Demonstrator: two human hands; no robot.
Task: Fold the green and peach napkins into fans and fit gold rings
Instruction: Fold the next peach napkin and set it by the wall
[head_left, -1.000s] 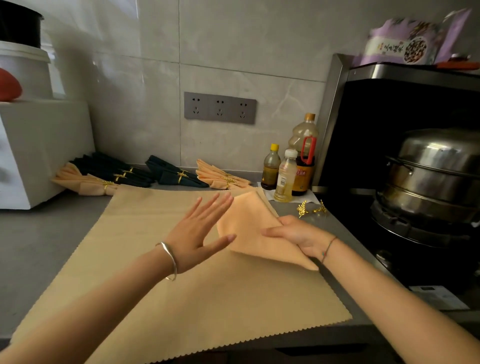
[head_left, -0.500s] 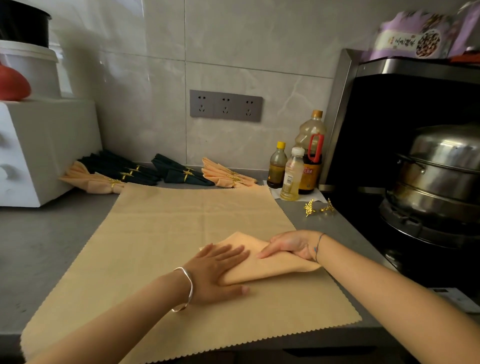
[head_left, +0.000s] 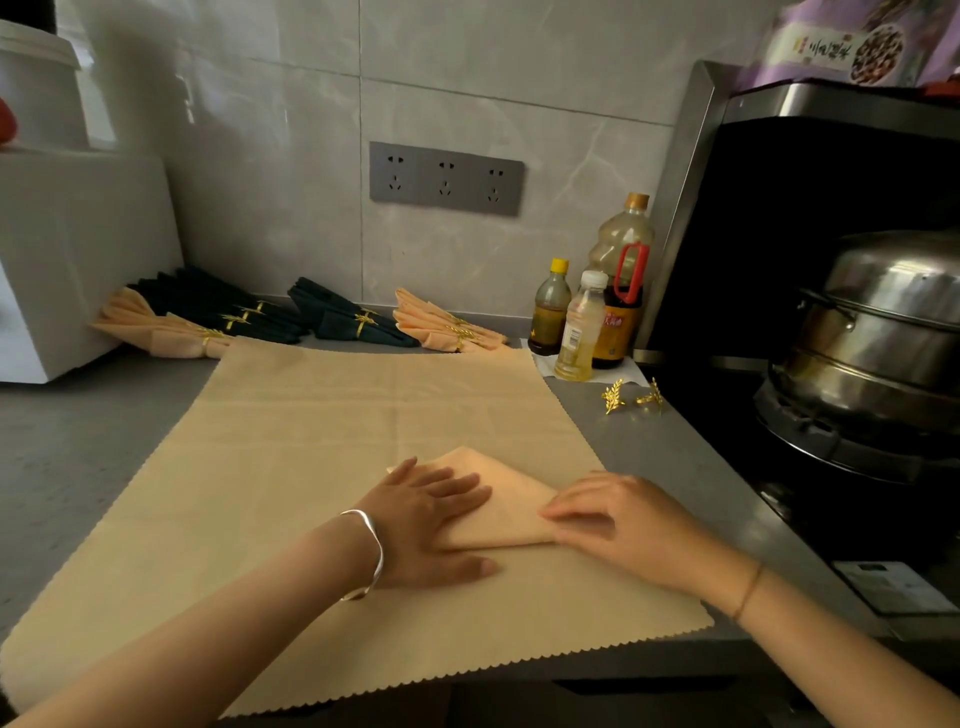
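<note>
The peach napkin (head_left: 511, 499) is lying folded to a triangle at about five o'clock on the tan mat (head_left: 311, 441) covering the table (head_left: 78, 441). Both hands are resting flat on it, fingers straight, gripping nothing: the left hand (head_left: 431, 525) is pressing its nine o'clock side and the right hand (head_left: 618, 525) its three o'clock corner.

This looks like the creasing step. It probably wants edges matched first, then palms sliding outward from the fold so no layer is creeping.

Two gold rings (head_left: 631, 397) are waiting at two o'clock of the napkin; finished fans (head_left: 358, 322) are lining the twelve o'clock edge.

The yellow-capped bottle (head_left: 550, 312) is showing dark liquid, the clear bottle (head_left: 579, 332) pale yellow, the big handled bottle (head_left: 623, 291) dark sauce low down. The lidded steamer (head_left: 878, 322) is hiding its contents.
</note>
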